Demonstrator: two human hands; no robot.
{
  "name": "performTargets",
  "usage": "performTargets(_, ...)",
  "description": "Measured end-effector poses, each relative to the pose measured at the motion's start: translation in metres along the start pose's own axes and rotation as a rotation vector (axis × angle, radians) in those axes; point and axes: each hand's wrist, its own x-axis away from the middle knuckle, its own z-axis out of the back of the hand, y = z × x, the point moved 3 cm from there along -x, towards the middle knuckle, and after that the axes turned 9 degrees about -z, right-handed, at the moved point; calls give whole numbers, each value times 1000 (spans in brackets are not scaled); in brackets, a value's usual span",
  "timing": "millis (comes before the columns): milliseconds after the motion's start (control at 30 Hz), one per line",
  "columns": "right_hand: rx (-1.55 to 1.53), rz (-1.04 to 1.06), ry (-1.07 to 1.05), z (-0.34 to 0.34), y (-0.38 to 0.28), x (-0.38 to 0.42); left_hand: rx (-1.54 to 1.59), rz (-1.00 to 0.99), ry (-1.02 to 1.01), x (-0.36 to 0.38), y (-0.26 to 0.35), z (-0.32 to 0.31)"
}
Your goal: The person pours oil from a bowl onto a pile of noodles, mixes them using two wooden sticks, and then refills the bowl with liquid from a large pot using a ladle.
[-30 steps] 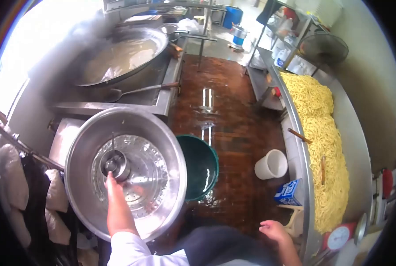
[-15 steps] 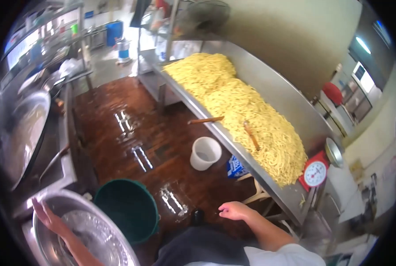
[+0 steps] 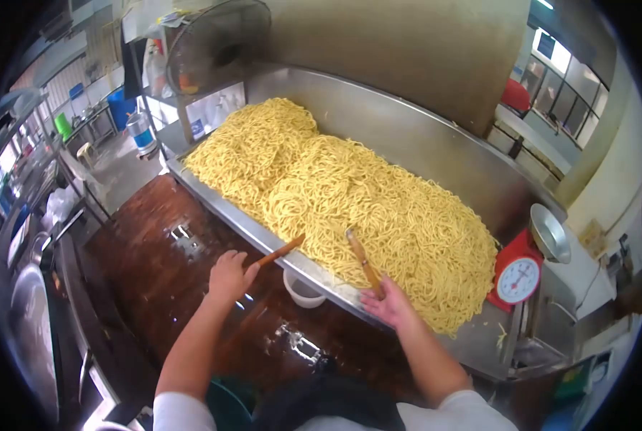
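Note:
My left hand reaches over the front edge of the metal table, its thumb and fingers apart at the near end of a wooden stick. The stick's far end rests against a large heap of yellow noodles. Palm turned up and fingers stretched, my right hand is at the near end of a second wooden stick, which lies on the noodles. That stick's lower end overlaps the hand between thumb and fingers. Neither hand is wrapped round its stick.
The metal table has a raised back panel. A red dial scale with a metal pan stands at its right end. Below the front edge is a white bucket on the wet floor. A fan stands behind; a green tub is near me.
The view has turned right toward the noodles. My left hand has left the metal basin and come to one stick; my right hand has moved forward to the other.

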Motion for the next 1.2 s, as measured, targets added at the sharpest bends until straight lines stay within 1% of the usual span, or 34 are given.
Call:
performTargets(33,-97,-31,-82,2,-6,-26,3,-11,-10,-27,-5,-17)
performTargets(67,-109,-27,-76,22,-11,-56,87,88,-310,-50,-14,-40)
performTargets(100,-153,-204,-401,45,-8,-85,168,184,-608,-68,-22,-64)
performTargets(133,-191,-378,-728,58,-15,-96,534,431,-768,-76,-26,-96)
performTargets(167,-196,-364,-726,60,-30,-87,904,681,-914,-79,-23,-121)
performTargets(200,-118,-286,-652,55,-43,-58,1029,703,-932,-86,-7,-114)
performTargets(233,-50,-214,-574,42,-51,-22,1035,619,-1031,-94,-16,-120)
performTargets(300,977,316,330,6,-99,52,749,350,-1212,-131,-59,-96)
performTargets(333,1269,389,401,1,-127,92,251,-127,-1056,-164,-68,-35)
performTargets(367,1383,324,498,-3,-152,131,-14,-96,-1163,-189,-94,13)
performTargets(400,1435,331,509,-12,-174,174,125,-218,-1091,-208,-103,82)
performTargets(433,1479,258,594,-25,-191,217,-30,-319,-1083,-224,-126,130)
performTargets(467,1588,414,638,-16,-198,253,122,-105,-1006,-234,-121,183)
performTargets(500,1520,338,737,-46,-205,290,114,-126,-1004,-256,-119,197)
performTargets(567,1314,241,962,-78,-204,334,-38,67,-874,-295,-126,208)
performTargets(600,1309,240,974,-87,-203,338,-106,-43,-890,-322,-136,166)
performTargets(633,1214,324,1041,-94,-201,344,-175,-160,-900,-354,-148,98)
performTargets(667,1116,407,1110,-98,-197,348,-215,-159,-921,-375,-125,39)
performTargets(700,1108,408,1130,-101,-193,346,-154,-235,-897,-394,-99,-23)
performTargets(733,1120,379,1196,-101,-188,343,-38,-252,-864,-410,-71,-84)
performTargets(767,1130,348,1261,-100,-184,337,21,-305,-872,-419,-18,-94)
performTargets(800,1152,384,1216,-99,-179,323,72,-192,-920,-432,4,-117)
performTargets(867,1328,171,1114,-102,-181,280,133,-340,-892,-438,11,-172)
performTargets(900,1349,160,1039,-91,-184,240,132,-337,-919,-430,8,-171)
performTargets(933,1371,152,959,-73,-186,188,253,-274,-950,-418,5,-154)
performTargets(967,1435,249,936,-63,-199,130,380,-209,-960,-410,5,-136)
performTargets(1000,1522,467,908,-58,-227,61,446,-184,-953,-402,-5,-121)
performTargets(1033,1620,456,921,-83,-270,-5,509,-158,-950,-392,-23,-109)
performTargets(1067,1413,350,928,-144,-310,-36,716,27,-972,-380,-44,-103)
performTargets(1100,1582,565,917,-151,-339,-82,919,217,-970,-374,-67,-93)
performTargets(1133,1651,591,890,-166,-356,-90,795,206,-914,-373,-86,-73)
performTargets(1167,1714,607,860,-177,-358,-93,665,195,-869,-370,-107,-48)
performTargets(1200,1699,515,838,-177,-347,-77,508,184,-828,-367,-134,-25)
